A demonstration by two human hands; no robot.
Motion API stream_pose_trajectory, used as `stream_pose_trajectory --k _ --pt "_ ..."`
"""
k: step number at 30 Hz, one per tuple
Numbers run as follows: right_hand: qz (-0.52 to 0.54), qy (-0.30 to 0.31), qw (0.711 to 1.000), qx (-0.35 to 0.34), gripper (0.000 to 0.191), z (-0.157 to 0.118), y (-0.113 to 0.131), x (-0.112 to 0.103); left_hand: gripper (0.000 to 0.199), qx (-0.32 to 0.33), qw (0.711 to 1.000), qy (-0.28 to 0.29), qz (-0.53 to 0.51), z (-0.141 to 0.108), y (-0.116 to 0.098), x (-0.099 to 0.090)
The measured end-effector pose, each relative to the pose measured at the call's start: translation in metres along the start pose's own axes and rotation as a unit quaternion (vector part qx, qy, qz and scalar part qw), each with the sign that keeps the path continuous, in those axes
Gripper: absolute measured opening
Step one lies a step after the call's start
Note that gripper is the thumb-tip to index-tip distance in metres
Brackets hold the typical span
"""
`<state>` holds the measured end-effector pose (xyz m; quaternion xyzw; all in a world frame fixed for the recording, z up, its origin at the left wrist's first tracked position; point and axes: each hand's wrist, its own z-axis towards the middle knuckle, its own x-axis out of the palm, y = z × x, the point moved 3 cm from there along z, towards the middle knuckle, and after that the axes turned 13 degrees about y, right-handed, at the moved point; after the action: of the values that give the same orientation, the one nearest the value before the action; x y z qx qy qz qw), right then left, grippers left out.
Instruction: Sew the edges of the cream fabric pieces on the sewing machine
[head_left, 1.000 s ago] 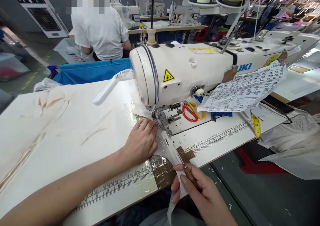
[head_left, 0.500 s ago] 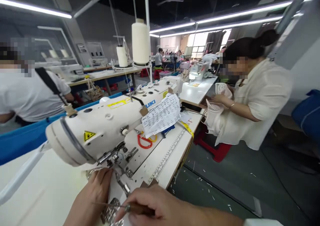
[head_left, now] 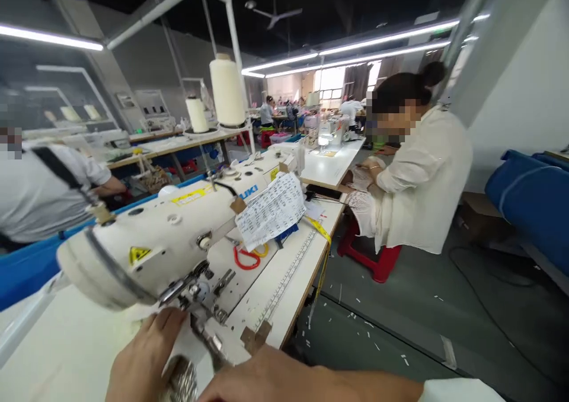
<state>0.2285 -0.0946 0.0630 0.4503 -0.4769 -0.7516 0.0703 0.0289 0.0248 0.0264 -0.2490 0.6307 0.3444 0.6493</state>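
Note:
My left hand [head_left: 144,351] lies beside the needle end of a white sewing machine [head_left: 146,242], fingers bent and pressed together on a piece of white fabric [head_left: 202,360]. A shiny silver, crinkled part [head_left: 183,379] of the piece shows between my hands. My right hand [head_left: 267,378] is low in front of the machine, back of the hand up and fingers curled down out of sight. The wooden-handled awl seen in it half a second ago is hidden now. Metal guide parts [head_left: 211,337] by the presser foot lie between both hands.
Orange-handled scissors [head_left: 246,259], a printed paper sheet [head_left: 271,209], a yellow tape measure [head_left: 319,229] and a ruler strip [head_left: 288,271] lie along the machine table. Thread cones [head_left: 226,91] stand behind. A co-worker [head_left: 422,171] sits at right on a red stool [head_left: 377,262].
The view has turned to the right, so the machine appears further left. My right hand has dropped lower and its awl has gone out of sight. My left hand stays by the needle.

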Motion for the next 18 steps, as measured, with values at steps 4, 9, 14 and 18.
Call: stream_pose_trajectory --k 4,9,14,18 --pt "-0.113 -0.027 0.989 0.088 0.037 -0.013 0.014 -0.009 0.026 -0.022 0.994 -0.031 -0.105 -0.002 -0.003 -0.009" --pt "-0.152 -0.091 0.964 0.200 0.034 0.000 -0.017 -0.010 0.023 -0.077 0.969 -0.072 -0.223 0.006 0.005 -0.004" --pt "-0.220 -0.107 0.942 0.229 0.032 0.023 -0.034 -0.005 0.029 -0.055 0.944 -0.075 -0.316 0.005 0.006 -0.007" --pt "-0.249 -0.090 0.940 0.214 0.030 0.035 -0.036 -0.001 0.027 -0.059 0.932 -0.070 -0.351 0.005 0.009 -0.009"
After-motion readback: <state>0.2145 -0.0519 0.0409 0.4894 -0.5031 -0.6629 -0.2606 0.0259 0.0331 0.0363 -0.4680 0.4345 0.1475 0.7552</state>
